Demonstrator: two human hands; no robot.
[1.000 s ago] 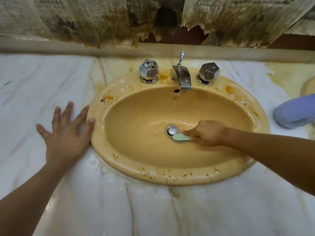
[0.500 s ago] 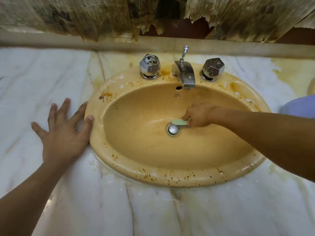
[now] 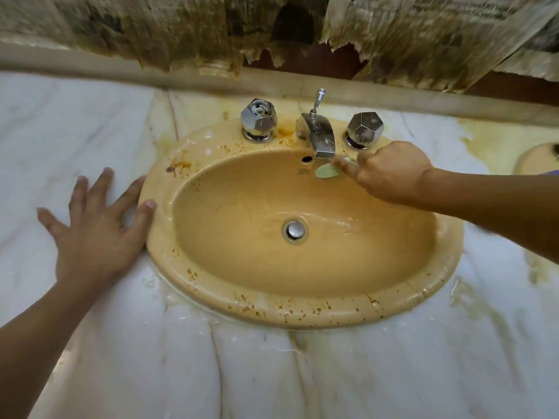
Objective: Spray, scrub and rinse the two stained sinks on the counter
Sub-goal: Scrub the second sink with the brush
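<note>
Green sponge [image 3: 328, 171], pinched by right hand [image 3: 390, 173], has risen from drain [image 3: 295, 229] to faucet [image 3: 320, 136].

Run-down washroom, double vanity. Oval tan ceramic drop-in sink [image 3: 302, 316] set in a veined white marble counter [image 3: 272, 373], rim touching the thumb of the left hand [image 3: 96, 234]. Just beyond the right hand [image 3: 390, 173]: chrome spout [image 3: 320, 137] with pop-up lift rod [image 3: 318, 99], a faceted chrome knob either side [image 3: 258, 117] [image 3: 364, 127]. Second tan basin [image 3: 535, 161] further right of that hand. Wall beyond both hands papered in stained, torn newspaper [image 3: 181, 25]. Rust-yellow stains on rim and counter.
</note>
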